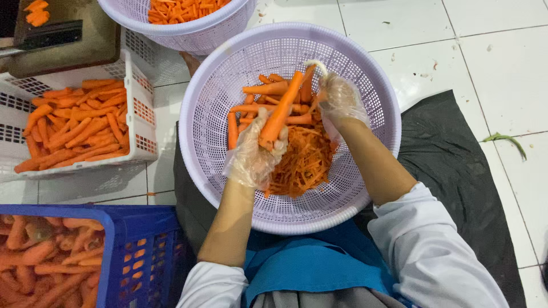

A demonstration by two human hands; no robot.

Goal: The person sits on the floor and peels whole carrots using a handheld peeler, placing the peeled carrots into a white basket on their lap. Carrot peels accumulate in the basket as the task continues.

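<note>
Head camera view is filled mostly by a white tiled floor [502, 68], on which a dark mat [456, 171] is spread under the seated person. At the middle a large round lilac basket [205, 114] is placed, and inside it a heap of thin carrot peelings [302, 165] and several peeled carrots [268, 88] are seen. A blue crate [142, 251] with unpeeled carrots is found at the lower left, and a white crate [140, 108] with clean carrots is set at the left, just beside the basket. A second lilac basket [194, 34] with cut carrot pieces is seen at the top.

Both hands are covered by clear plastic gloves. The left hand [254, 151] is closed around the thick end of one carrot [282, 111], which is held tilted over the heap, its thin end pointing up and away. The right hand [339, 100] is curled near the thin end of this carrot; a pale tip [317, 65] stands out above the fingers, but what is gripped cannot be told clearly. A green scrap [505, 140] lies on the tiles at the right.
</note>
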